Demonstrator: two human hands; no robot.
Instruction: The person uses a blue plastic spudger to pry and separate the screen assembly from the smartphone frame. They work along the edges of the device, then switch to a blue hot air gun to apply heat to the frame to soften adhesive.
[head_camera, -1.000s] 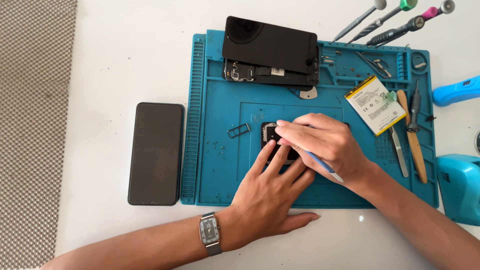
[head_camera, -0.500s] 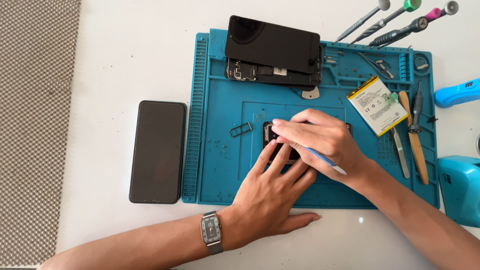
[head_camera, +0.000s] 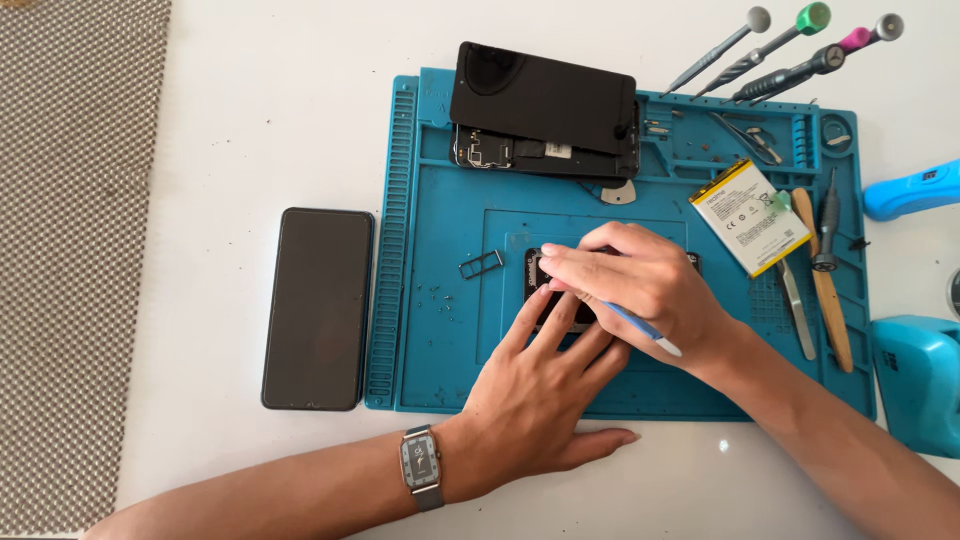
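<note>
On the blue silicone repair mat (head_camera: 440, 300), near its middle, you have a small dark phone part (head_camera: 548, 283), seemingly a frame or board piece, pinned under both hands. Your left hand (head_camera: 545, 395), the one with the square grey wristwatch (head_camera: 421, 467), lies flat with fingers spread, pressing the part down to the mat; it grips nothing. Your right hand (head_camera: 640, 285) is curled around a thin blue-handled tool (head_camera: 640, 328), held like a pen, its tip hidden under your fingers at the part's upper edge.

Judging by this, you are in the middle of prying or picking at a detail on that part, one hand steadying and the other working. What comes next likely calls for light, controlled pressure at the tip and a firm left hand, since a slip could scratch the piece or send it skidding.

Beyond your hands, an opened black phone body (head_camera: 545, 110) sits at the mat's top edge, a white and yellow flat battery (head_camera: 750, 217) lies to the right, and a small metal card tray (head_camera: 481, 264) rests just left of the part. A black phone with a dark screen (head_camera: 318, 308) lies off the mat on the white table (head_camera: 250, 120).
</note>
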